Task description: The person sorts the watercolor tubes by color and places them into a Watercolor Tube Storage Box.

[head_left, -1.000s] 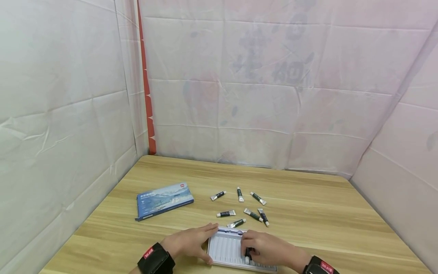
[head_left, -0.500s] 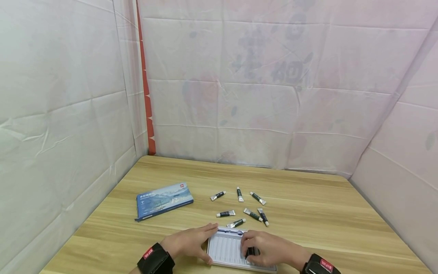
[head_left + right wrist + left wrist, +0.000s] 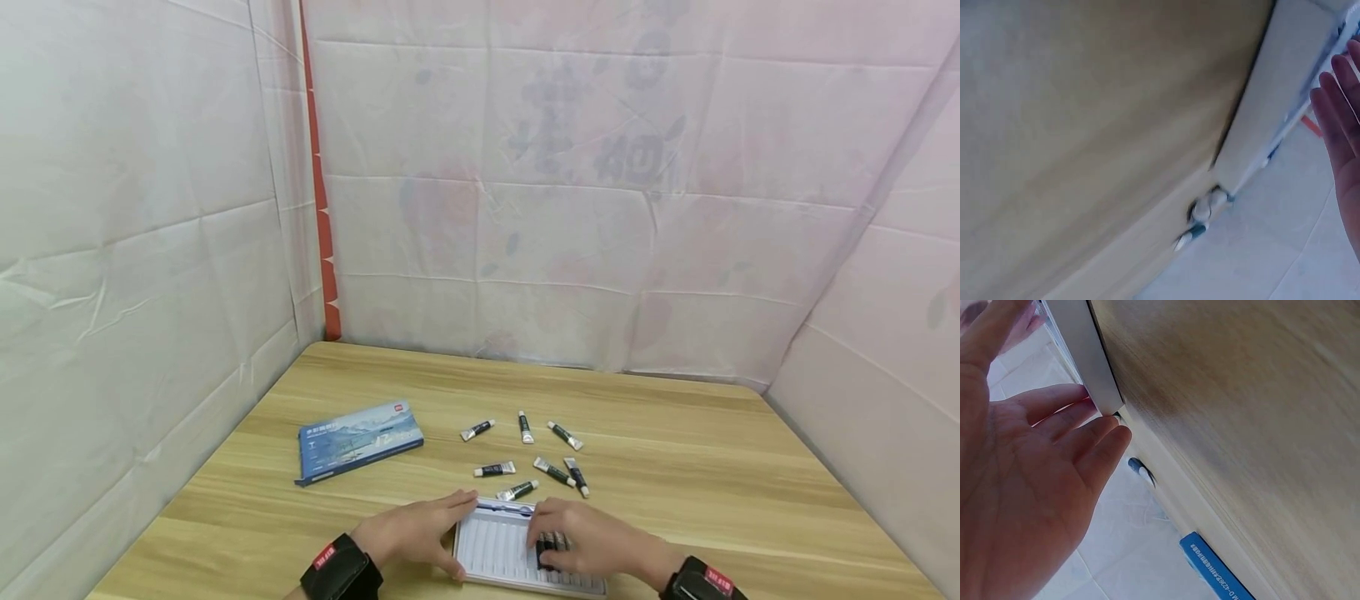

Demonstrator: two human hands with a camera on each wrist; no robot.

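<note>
Under the right hand (image 3: 583, 535), dark tubes (image 3: 546, 550)

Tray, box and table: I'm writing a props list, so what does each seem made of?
Tray: probably smooth white plastic, going by its moulded-looking ridges. Box: likely card with a smooth blue printed finish, judging by its flat panels and crisp edges. Table: streaked grain suggests wood, though it could be wood-look laminate; finish looks smooth.
</note>
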